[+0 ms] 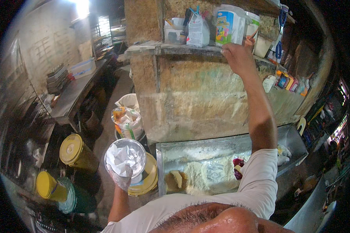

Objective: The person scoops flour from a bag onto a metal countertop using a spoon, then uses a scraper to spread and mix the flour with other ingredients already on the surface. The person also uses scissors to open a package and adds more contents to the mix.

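Observation:
My left hand point(120, 179) grips the rim of a round bowl point(138, 149) on the left. Crumpled white paper or plastic point(119, 157) lies in the bowl, with white residue on its inside. My right arm stretches up to the ledge, where my right hand point(237, 58) is closed in front of a white plastic tub point(228, 25) with a colourful label. Whatever is in its fingers, if anything, is hidden. Below, a metal trough point(221, 144) holds spread flour point(196, 174), a pale yellow block point(176, 178) on a brown patch, and a dark red heap point(237, 174).
On the ledge point(175, 47) stand a white bag point(198, 31), a small container point(175, 33) and another tub point(251, 27). Blue-handled scissors point(279, 42) hang at the right. Yellow-lidded buckets point(71, 149) and a bag-lined bin point(127, 120) stand on the left, near a long table point(76, 93).

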`<state>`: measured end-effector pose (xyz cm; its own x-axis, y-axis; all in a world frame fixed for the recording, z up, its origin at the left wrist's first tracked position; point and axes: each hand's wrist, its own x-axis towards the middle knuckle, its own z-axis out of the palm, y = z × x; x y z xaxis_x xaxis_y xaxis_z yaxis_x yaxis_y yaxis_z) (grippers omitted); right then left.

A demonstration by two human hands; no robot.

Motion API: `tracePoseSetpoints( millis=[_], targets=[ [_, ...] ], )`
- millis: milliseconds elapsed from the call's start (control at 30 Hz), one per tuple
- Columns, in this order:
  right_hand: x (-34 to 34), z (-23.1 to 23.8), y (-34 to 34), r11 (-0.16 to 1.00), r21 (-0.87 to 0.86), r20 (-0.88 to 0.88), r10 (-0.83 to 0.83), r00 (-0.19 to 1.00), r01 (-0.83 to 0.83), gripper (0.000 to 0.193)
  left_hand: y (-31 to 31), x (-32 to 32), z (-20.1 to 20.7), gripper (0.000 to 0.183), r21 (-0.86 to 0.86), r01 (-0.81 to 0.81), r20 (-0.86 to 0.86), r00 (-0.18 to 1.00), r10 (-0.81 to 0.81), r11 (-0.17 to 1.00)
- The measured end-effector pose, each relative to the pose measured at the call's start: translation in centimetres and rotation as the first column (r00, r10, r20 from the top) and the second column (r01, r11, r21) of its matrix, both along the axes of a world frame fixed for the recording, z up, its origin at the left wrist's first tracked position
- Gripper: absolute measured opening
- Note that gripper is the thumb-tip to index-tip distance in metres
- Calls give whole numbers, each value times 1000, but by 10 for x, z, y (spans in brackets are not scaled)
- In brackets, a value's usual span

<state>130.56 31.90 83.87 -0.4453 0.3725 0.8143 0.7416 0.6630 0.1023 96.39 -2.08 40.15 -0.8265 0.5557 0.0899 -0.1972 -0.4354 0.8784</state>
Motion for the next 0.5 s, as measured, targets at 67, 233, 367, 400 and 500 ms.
tracePoseSetpoints(
  millis=[67,233,367,400,500],
  targets=[
    [-4,3,5,995,88,-46,56,997,-52,25,-14,-11,-5,65,264,156,464,845,-267,952],
    [-26,9,-10,968,247,-103,-17,995,43,22,-21,-16,-24,51,255,113,330,923,-196,960],
    [-27,-5,-17,887,433,-18,-171,985,162,24,-41,-17,-59,60,245,114,164,974,-157,963],
    [-20,-11,-11,860,478,-46,-179,983,179,24,-46,-12,-61,59,240,111,152,977,-150,964],
    [1,-16,-16,823,568,-107,48,993,22,23,-37,0,-53,59,238,123,115,981,-154,963]
  ],
)
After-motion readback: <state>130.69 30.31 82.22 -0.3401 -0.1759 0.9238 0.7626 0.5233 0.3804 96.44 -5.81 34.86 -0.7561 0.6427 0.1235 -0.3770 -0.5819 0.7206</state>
